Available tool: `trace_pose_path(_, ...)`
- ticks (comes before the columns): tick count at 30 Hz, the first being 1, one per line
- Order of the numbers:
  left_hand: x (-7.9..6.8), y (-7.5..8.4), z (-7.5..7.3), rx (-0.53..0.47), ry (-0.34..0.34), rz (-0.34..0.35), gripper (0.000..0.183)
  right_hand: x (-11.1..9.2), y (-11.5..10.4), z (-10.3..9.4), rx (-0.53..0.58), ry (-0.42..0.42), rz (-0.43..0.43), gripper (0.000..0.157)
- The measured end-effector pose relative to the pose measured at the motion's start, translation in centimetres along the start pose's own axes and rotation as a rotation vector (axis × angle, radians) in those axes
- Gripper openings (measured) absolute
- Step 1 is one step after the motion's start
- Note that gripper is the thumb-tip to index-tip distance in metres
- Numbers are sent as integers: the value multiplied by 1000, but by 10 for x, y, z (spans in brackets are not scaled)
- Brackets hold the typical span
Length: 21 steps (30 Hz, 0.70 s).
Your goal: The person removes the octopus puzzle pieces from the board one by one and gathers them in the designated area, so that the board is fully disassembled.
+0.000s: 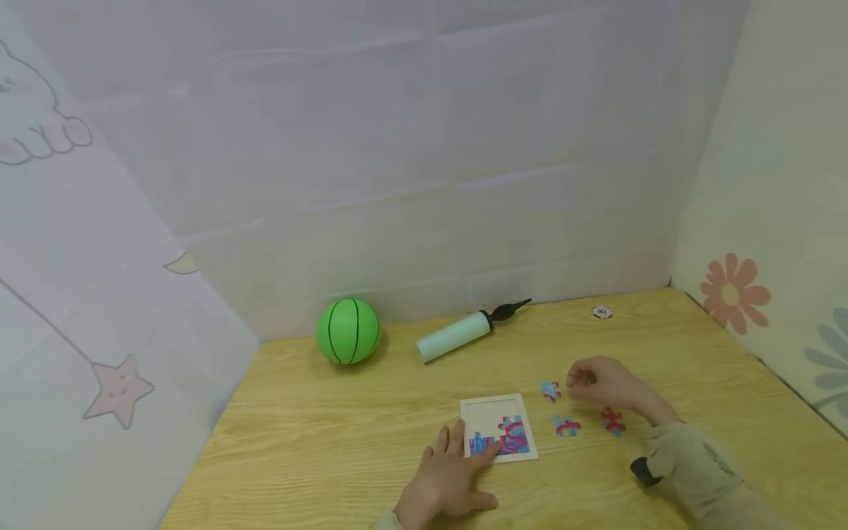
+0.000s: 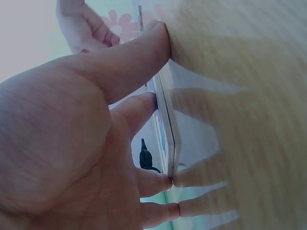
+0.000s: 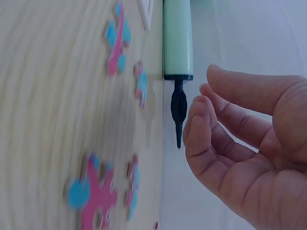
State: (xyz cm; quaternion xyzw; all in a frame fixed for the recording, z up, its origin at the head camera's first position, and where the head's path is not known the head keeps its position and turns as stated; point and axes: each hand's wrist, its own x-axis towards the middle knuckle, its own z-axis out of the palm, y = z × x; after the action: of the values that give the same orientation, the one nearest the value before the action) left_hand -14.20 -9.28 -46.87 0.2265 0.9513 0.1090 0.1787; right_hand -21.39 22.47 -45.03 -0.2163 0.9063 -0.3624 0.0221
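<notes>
We see the left hand (image 1: pixel 447 471) spread, fingers reaching the tray's (image 1: pixel 485 414) rim at nine o'clock and the fitted pieces (image 1: pixel 518 440) near six. The right hand (image 1: pixel 606 384) hovers around two, loosely curved, thumb and fingertips narrowly apart and empty. Loose pieces (image 1: pixel 567 425) lie at two to three o'clock (a fourth is probably hidden beneath that hand). We judge them light, stiff, smooth; we'd pinch opposite edges, sparing the knobs.

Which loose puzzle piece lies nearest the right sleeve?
The mostly pink piece with blue knobs, beside the right sleeve. The other three loose pieces lie farther from that sleeve.
</notes>
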Motion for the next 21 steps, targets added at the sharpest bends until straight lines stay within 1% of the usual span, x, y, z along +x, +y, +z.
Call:
trace_pose_path(3, 1, -1, 1, 0, 2, 2, 72, 11, -8, 6, 19, -16, -31, 6)
trace_pose_path(7, 1, -1, 2, -3, 6, 3, 72, 24, -15, 14, 77, -46, -57, 6)
trace_pose_path(13, 1, -1, 1, 25, 18, 3, 72, 37, -20, 28, 182, -96, -52, 10)
trace_pose_path(16, 1, -1, 1, 34, 18, 8, 72, 42, -23, 35, 199, -103, -57, 12)
trace_pose_path(21, 1, -1, 0, 20, 7, 10, 72, 47, -27, 45, 196, -115, -57, 12)
